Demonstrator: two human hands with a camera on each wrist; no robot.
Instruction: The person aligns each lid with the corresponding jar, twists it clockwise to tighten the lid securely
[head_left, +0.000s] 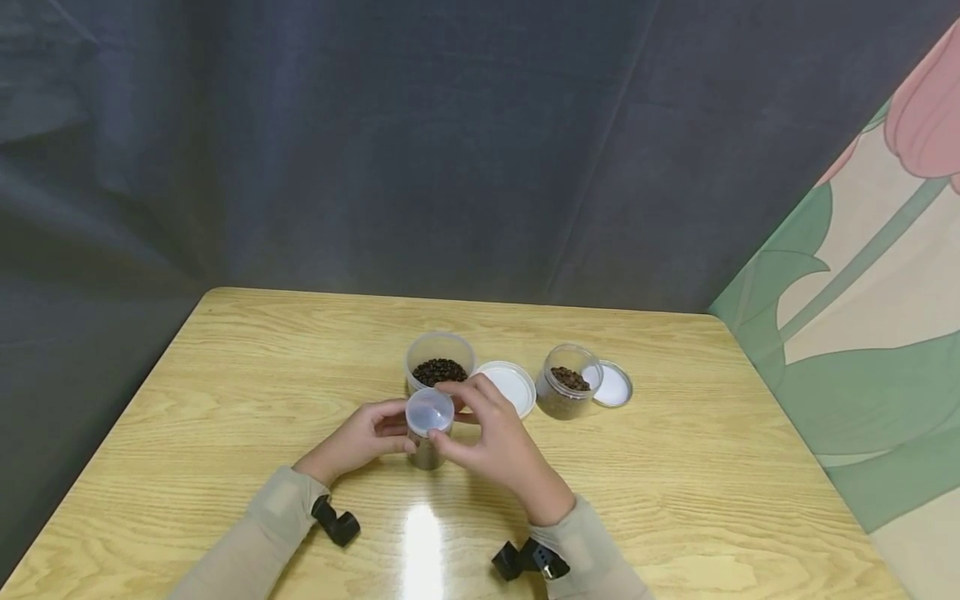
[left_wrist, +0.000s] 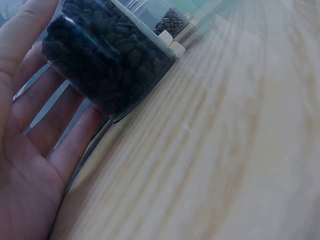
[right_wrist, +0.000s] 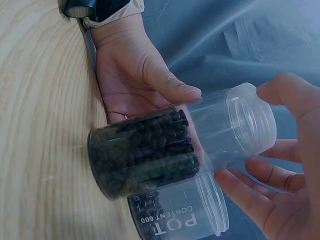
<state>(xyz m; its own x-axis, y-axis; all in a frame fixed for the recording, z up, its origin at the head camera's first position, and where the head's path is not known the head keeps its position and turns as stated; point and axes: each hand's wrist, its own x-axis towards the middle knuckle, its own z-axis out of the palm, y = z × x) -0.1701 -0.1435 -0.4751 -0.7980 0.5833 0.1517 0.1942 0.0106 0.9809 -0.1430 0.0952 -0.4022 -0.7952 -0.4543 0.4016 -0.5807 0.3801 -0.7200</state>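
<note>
Thumb and fingers of our left hand (head_left: 360, 437) are gripping the body of a slim jar (head_left: 426, 454) from the left, below its clear cap (head_left: 430, 408). The jar is standing upright, or very nearly so, between our hands, its long axis running up from the tabletop (head_left: 210, 467); dark beans (right_wrist: 150, 150) are filling its lower part. Just beyond it, a tub (head_left: 441, 347) is sitting open with more dark beans inside; we cannot tell whether the two are touching. From the right, our right hand (head_left: 495, 433) is pinching the cap, its thumb pressing the near edge and its fingers reaching round the far right side. Neither of our hands is lying nearer: both are touching, the left lower down, the right at the top. We are judging that any twist or pull of the cap turns on that upright axis, with the left hand steadying. Farther right, a white lid (head_left: 513, 387) is lying flat, then an open jar (head_left: 562, 404) is holding brown contents, and a second lid (head_left: 617, 385) is resting just beside it.
</note>
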